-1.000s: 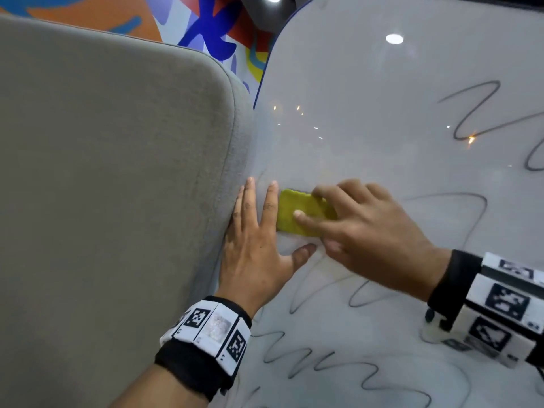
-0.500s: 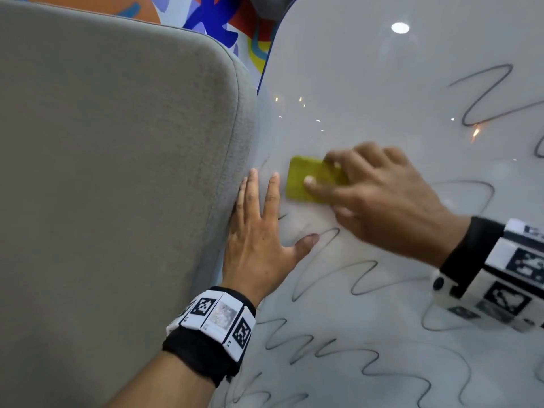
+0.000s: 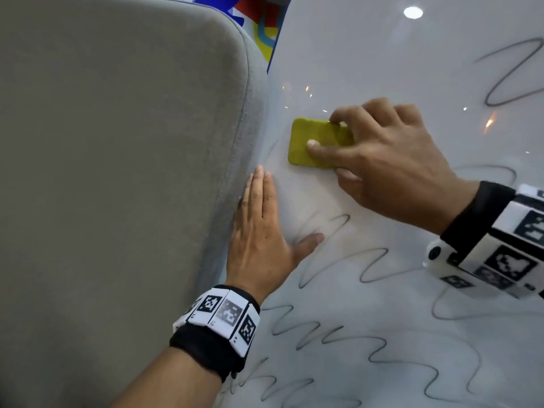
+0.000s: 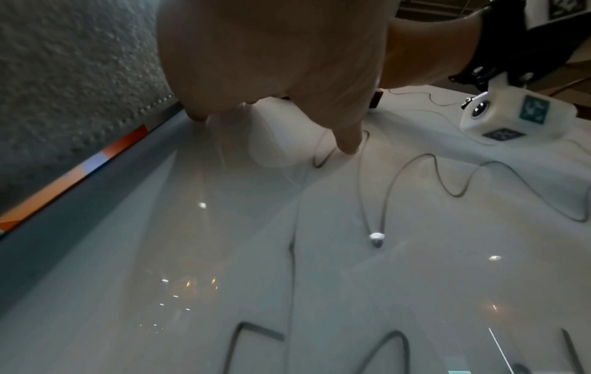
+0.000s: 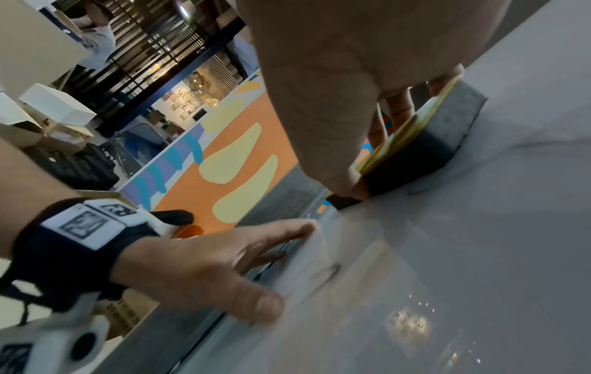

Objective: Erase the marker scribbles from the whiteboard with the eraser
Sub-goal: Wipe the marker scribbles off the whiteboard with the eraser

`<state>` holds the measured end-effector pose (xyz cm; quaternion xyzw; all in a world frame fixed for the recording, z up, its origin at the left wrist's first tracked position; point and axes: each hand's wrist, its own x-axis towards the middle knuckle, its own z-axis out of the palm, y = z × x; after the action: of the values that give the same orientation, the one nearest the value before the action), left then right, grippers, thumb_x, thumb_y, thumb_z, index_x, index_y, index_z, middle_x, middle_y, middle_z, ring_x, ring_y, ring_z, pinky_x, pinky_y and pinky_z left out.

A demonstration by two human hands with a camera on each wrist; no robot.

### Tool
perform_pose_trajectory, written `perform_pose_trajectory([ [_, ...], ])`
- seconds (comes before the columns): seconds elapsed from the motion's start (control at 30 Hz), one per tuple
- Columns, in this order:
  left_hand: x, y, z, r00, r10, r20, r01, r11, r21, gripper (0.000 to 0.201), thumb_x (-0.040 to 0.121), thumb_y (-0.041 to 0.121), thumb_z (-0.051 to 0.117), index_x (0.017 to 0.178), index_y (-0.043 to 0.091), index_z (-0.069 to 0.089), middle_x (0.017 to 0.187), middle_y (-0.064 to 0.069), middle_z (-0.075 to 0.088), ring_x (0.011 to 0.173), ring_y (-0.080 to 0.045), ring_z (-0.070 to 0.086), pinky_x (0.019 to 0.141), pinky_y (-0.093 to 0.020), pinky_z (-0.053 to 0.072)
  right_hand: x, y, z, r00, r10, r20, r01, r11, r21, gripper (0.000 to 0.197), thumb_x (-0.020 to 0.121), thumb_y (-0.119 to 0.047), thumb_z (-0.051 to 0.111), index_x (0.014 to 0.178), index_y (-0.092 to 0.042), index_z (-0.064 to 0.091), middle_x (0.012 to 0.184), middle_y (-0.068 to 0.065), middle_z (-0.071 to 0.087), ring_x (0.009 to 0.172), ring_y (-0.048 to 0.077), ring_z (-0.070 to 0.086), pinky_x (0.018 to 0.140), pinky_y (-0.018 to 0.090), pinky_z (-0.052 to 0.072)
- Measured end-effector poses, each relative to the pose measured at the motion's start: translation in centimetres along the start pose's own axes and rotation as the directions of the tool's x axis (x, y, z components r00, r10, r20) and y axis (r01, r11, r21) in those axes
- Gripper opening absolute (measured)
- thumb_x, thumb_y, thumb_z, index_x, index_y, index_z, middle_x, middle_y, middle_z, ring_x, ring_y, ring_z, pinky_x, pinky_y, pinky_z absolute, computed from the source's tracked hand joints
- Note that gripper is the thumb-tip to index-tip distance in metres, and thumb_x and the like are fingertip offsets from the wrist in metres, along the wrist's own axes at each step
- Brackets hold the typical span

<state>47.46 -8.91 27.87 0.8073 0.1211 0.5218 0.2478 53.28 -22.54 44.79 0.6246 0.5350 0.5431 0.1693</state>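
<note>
A yellow-backed eraser (image 3: 316,142) with a dark felt pad (image 5: 425,149) lies flat against the glossy whiteboard (image 3: 382,69). My right hand (image 3: 379,163) grips it by its edges, with the thumb on its back. My left hand (image 3: 262,231) presses flat on the board near its left edge, fingers straight, below and left of the eraser. Black marker scribbles (image 3: 368,343) run across the lower and right parts of the board. A faint smeared patch (image 3: 297,201) lies between the two hands. In the left wrist view the left hand's fingertips (image 4: 347,144) touch a scribble line.
A grey fabric-covered panel (image 3: 117,172) stands against the board's left edge. A colourful mural (image 3: 262,22) shows above it. The right wrist view shows an orange patterned wall (image 5: 236,162) and stacked white boxes (image 5: 54,108) in the room beyond.
My right hand slid the eraser up and slightly right, away from the left fingers. The scribble lines above my left thumb have faded to a smear. The left hand stayed pressed on the board.
</note>
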Motion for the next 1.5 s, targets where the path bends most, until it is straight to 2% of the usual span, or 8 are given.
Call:
perform_pose_trajectory([
  [0.3, -2.0, -0.7, 0.5, 0.998, -0.028, 0.051, 0.026, 0.999, 0.037, 0.127, 0.071, 0.087, 0.050, 0.156, 0.011, -0.006, 0.164, -0.002, -0.013, 0.150, -0.011, -0.012, 0.121, -0.030, -0.003, -5.0, -2.9, 1.3, 0.970, -0.215, 0.112, 0.213, 0.977, 0.027, 0.047, 0.082, -0.017, 0.064, 0.127, -0.030, 0.064, 0.127, 0.013, 0.057, 0.103, 0.037, 0.056, 0.078, 0.044, 0.043],
  [0.5, -2.2, -0.6, 0.5, 0.998, -0.043, 0.052, 0.041, 0.999, 0.035, 0.125, 0.071, 0.082, 0.054, 0.155, 0.016, -0.012, 0.164, 0.001, -0.014, 0.150, -0.011, -0.011, 0.118, -0.027, -0.007, -2.2, 1.0, -0.6, 1.000, 0.024, 0.008, -0.024, 0.999, 0.030, 0.046, 0.081, -0.022, 0.068, 0.127, -0.030, 0.066, 0.127, 0.016, 0.056, 0.107, 0.040, 0.051, 0.081, 0.046, 0.037],
  [0.7, -2.5, -0.4, 0.8, 0.997, -0.057, 0.048, 0.055, 0.998, 0.036, 0.125, 0.072, 0.083, 0.054, 0.156, 0.014, -0.007, 0.165, -0.001, -0.011, 0.151, -0.013, -0.009, 0.123, -0.037, 0.003, -7.1, -5.0, 2.0, 0.981, -0.151, 0.120, 0.143, 0.987, 0.070, 0.047, 0.080, -0.022, 0.069, 0.127, -0.026, 0.065, 0.126, 0.014, 0.057, 0.102, 0.036, 0.055, 0.078, 0.044, 0.044],
  [0.8, -2.5, -0.5, 1.0, 0.997, -0.061, 0.052, 0.058, 0.997, 0.053, 0.125, 0.072, 0.083, 0.053, 0.156, 0.013, -0.005, 0.165, -0.002, -0.010, 0.151, -0.014, -0.008, 0.123, -0.037, 0.002, -6.7, -3.8, 1.6, 0.973, -0.204, 0.113, 0.197, 0.978, 0.064, 0.046, 0.083, -0.019, 0.065, 0.128, -0.029, 0.064, 0.126, 0.013, 0.057, 0.100, 0.036, 0.056, 0.076, 0.043, 0.042],
  [1.0, -2.7, -0.7, 1.1, 0.996, -0.058, 0.063, 0.055, 0.997, 0.050, 0.124, 0.072, 0.081, 0.054, 0.156, 0.014, -0.008, 0.164, -0.001, -0.015, 0.150, -0.012, -0.013, 0.122, -0.036, -0.003, -3.9, -0.7, 0.3, 1.000, 0.023, 0.005, -0.023, 0.999, 0.046, 0.043, 0.083, -0.024, 0.060, 0.125, -0.030, 0.067, 0.125, 0.015, 0.058, 0.103, 0.039, 0.052, 0.078, 0.045, 0.036],
  [1.17, -3.0, -0.6, 1.2, 0.996, -0.053, 0.069, 0.049, 0.997, 0.059, 0.125, 0.071, 0.088, 0.046, 0.156, 0.012, -0.006, 0.164, -0.003, -0.013, 0.151, -0.014, -0.012, 0.123, -0.038, 0.000, -7.2, -5.4, 2.1, 0.980, -0.163, 0.114, 0.156, 0.986, 0.063, 0.044, 0.082, -0.021, 0.066, 0.126, -0.027, 0.065, 0.126, 0.013, 0.057, 0.102, 0.036, 0.054, 0.077, 0.043, 0.040],
  [1.3, -3.4, -0.8, 1.3, 0.996, -0.052, 0.078, 0.047, 0.997, 0.067, 0.127, 0.070, 0.088, 0.048, 0.156, 0.012, -0.007, 0.164, -0.003, -0.013, 0.151, -0.014, -0.012, 0.123, -0.039, 0.001, -6.7, -4.6, 1.9, 0.960, -0.244, 0.136, 0.235, 0.969, 0.074, 0.043, 0.084, -0.018, 0.065, 0.125, -0.030, 0.064, 0.127, 0.012, 0.057, 0.103, 0.036, 0.055, 0.077, 0.045, 0.044],
  [1.5, -4.1, -1.2, 1.5, 0.996, -0.047, 0.082, 0.042, 0.997, 0.065, 0.126, 0.071, 0.085, 0.052, 0.156, 0.014, -0.008, 0.164, -0.001, -0.013, 0.150, -0.012, -0.013, 0.122, -0.038, -0.001, -4.4, -1.9, 0.8, 1.000, 0.022, 0.005, -0.022, 0.998, 0.061, 0.041, 0.086, -0.024, 0.061, 0.126, -0.030, 0.066, 0.127, 0.015, 0.058, 0.105, 0.040, 0.052, 0.079, 0.047, 0.035],
])
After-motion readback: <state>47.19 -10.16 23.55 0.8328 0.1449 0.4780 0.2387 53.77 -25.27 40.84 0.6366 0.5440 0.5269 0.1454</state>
